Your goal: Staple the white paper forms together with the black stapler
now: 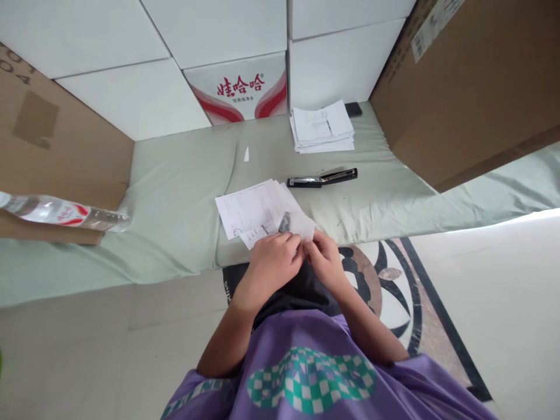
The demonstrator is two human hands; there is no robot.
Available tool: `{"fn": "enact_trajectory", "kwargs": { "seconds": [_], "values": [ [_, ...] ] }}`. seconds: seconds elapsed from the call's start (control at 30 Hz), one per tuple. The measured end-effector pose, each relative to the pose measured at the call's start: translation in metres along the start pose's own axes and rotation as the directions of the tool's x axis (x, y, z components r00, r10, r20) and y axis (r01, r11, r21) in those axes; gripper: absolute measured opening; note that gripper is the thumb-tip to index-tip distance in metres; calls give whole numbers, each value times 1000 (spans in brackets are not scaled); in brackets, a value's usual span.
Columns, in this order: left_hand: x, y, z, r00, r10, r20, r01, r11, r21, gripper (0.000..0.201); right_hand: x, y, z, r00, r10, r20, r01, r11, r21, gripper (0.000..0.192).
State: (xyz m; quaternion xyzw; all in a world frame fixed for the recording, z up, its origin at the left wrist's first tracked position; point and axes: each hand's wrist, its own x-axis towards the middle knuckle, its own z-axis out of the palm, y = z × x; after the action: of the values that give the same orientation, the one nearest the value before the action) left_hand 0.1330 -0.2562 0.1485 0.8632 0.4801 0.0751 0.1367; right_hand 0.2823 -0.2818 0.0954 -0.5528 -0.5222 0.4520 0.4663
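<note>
My left hand (277, 254) is closed, its fingers curled at the lower edge of a thin white sheet of paper (303, 224). My right hand (324, 259) pinches the same sheet at its lower right corner, close beside the left. A dark grey patch shows on or through the paper above my left knuckles; what it is I cannot tell. Under and beyond the hands lie printed sheets (247, 207), fanned out on the green cloth. A black stapler (322, 178), folded open, lies past them to the right, touched by neither hand.
A stack of printed papers (322, 127) lies farther back, with a black object (353, 109) behind it. A small white scrap (247, 154) is on the cloth. White cartons (236, 87) line the back; brown boxes (472, 87) flank both sides. A water bottle (65, 213) is at left.
</note>
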Motion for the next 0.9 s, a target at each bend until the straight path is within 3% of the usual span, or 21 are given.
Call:
{"fn": "enact_trajectory", "kwargs": {
  "seconds": [0.13, 0.33, 0.47, 0.73, 0.9],
  "values": [
    [1, 11, 12, 1000, 15, -6, -14, 1000, 14, 28, -5, 5, -10, 1000, -11, -26, 9, 996, -89, 31],
    [4, 16, 39, 994, 29, 104, -25, 999, -37, 31, -16, 20, -24, 990, 125, -60, -132, 980, -151, 30],
    [9, 14, 52, 989, 50, 142, -40, 997, -67, 32, -21, 28, -24, 979, 151, -139, -180, 959, -221, 31],
    [12, 14, 60, 987, 32, 156, -16, 994, -109, 29, -18, 34, -21, 968, 64, -243, -150, 922, -357, 25],
    [16, 7, 59, 994, -84, 67, 87, 995, -50, 29, -19, 42, -20, 956, 98, -276, -198, 909, -366, 24]
  ]
}}
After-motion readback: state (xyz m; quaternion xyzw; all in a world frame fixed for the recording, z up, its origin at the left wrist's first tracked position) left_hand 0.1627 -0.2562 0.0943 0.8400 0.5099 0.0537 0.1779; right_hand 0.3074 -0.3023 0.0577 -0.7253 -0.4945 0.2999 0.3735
